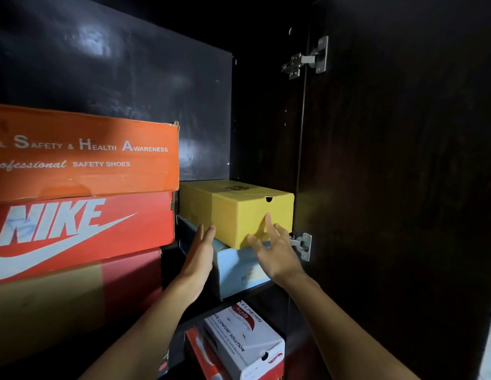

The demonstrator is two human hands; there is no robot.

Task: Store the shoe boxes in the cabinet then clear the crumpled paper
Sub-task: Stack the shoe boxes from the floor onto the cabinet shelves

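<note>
The yellow box (239,212) sits on a pale blue box (236,270) on the right of the cabinet (403,187) shelf, its near corner overhanging toward the open door. To seat it well, push evenly on both near faces so it slides straight back and squares up on the blue box, without skewing into the Nike box (82,223) beside it.

The left hand (200,253) lies flat, fingers together, along the box's lower left side. The right hand (274,250) is open with fingers spread, fingertips (267,219) on or just off the front face. Neither hand grips. Below, a white box (244,341) stands on the lower shelf. No crumpled paper is in view.
</note>
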